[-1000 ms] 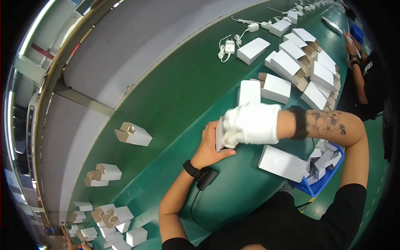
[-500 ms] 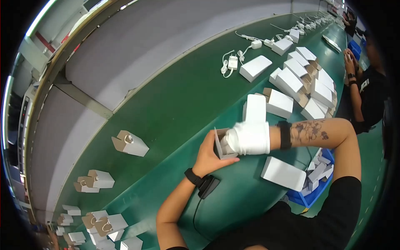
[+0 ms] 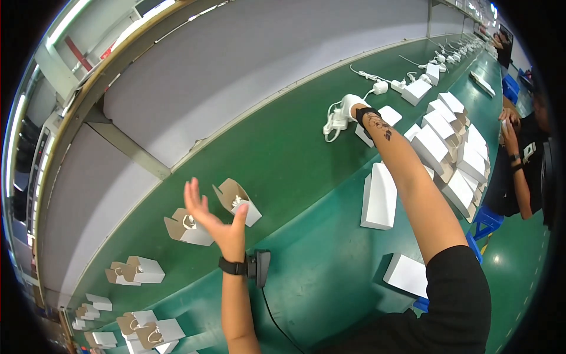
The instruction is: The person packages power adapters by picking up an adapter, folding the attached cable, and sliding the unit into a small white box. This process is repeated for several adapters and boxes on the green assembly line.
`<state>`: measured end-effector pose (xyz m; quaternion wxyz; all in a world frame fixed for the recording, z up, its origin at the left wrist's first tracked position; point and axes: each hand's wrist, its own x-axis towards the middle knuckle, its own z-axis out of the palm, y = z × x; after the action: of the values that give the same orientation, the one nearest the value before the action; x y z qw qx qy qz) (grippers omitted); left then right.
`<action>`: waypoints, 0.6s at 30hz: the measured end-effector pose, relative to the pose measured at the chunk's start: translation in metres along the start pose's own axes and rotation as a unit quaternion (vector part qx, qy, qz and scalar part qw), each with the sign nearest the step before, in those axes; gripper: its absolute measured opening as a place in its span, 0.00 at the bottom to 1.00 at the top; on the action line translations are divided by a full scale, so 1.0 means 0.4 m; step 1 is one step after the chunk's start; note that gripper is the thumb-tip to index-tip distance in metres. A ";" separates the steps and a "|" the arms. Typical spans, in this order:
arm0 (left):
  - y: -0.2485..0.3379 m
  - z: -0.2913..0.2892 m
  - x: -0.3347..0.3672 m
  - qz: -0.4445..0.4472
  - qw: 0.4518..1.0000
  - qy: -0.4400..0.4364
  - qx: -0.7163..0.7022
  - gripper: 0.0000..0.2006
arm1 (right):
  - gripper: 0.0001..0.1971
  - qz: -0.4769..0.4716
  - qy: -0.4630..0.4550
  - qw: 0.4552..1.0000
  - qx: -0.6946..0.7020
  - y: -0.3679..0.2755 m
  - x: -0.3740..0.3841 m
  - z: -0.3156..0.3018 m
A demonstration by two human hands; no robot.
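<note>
Holding the left hand (image 3: 223, 231) empty, fingers spread, just beside an open box (image 3: 251, 213) with something white inside. Reaching out with the right hand (image 3: 350, 108), gloved in white, to a white charger (image 3: 336, 121) on the far side of the green surface (image 3: 283, 171); cannot tell whether pinching it or only touching. Seemingly partway through: apparently filled, judging by white cable inside, the next box (image 3: 196, 233), the pair (image 3: 151, 272) and the cluster (image 3: 171, 330) farther left, flaps up. Seemingly left: loose chargers (image 3: 455, 54) strung along the surface and, at right, a pile (image 3: 437, 125) of boxes, brown flaps out, contents hidden. Also nearby, a long box (image 3: 380, 197), contents hidden too.
</note>
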<state>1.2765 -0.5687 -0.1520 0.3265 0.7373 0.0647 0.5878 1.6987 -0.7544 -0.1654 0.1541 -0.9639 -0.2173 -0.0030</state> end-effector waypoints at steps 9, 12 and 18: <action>0.177 0.047 -0.050 0.098 0.979 -0.111 -0.138 0.28 | 0.24 -0.226 -0.161 0.944 -0.177 -0.098 -0.069 0.024; 0.156 0.005 -0.060 0.101 0.976 -0.171 -0.087 0.24 | 0.23 -0.262 -0.169 0.925 -0.218 -0.325 -0.192 0.035; 0.209 0.060 -0.133 -0.115 0.873 -0.403 -0.248 0.21 | 0.10 -0.063 -0.331 0.628 0.702 -0.298 -0.271 -0.031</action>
<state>1.2584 -0.6690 -0.1516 0.5618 0.7924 -0.1366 0.1946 1.5514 -0.7013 -0.1261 0.7008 -0.4844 -0.2502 0.4601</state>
